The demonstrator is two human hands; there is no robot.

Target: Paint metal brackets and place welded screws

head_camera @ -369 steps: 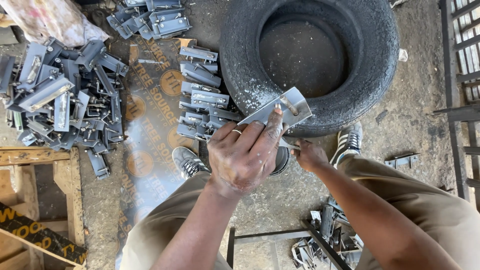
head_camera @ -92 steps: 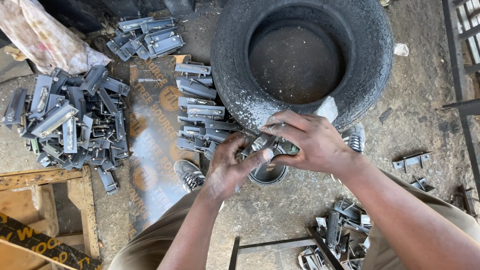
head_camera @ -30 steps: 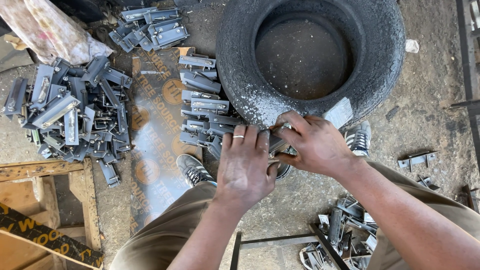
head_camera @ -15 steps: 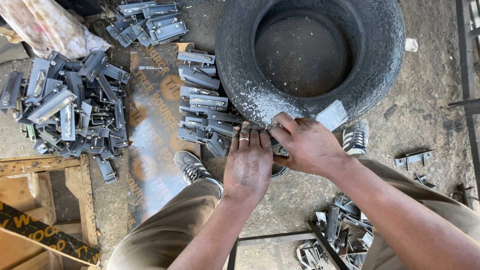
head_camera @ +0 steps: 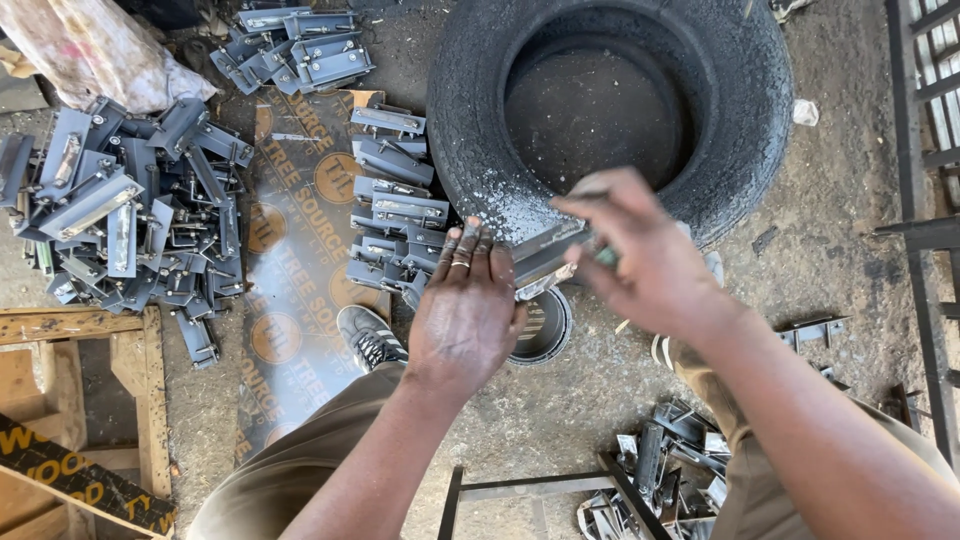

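Note:
My left hand (head_camera: 468,312) lies fingers together over a grey metal bracket (head_camera: 548,258), pressing it against the near rim of a worn black tyre (head_camera: 745,130). My right hand (head_camera: 645,262) is blurred just right of the bracket, closed around a small tool with a green part (head_camera: 606,256). Under the bracket, a round dark tin (head_camera: 545,332) sits on the ground. My left shoe (head_camera: 368,336) is beside my left hand.
A row of grey brackets (head_camera: 392,200) lies left of the tyre on a printed brown sheet (head_camera: 290,300). Bracket heaps sit at the left (head_camera: 120,215), top (head_camera: 300,50) and bottom right (head_camera: 665,470). A wooden frame (head_camera: 70,330) is at lower left.
My right hand has lifted off the bracket and moved up and to the right, now blurred. My left hand stays on the bracket at the tyre's rim.

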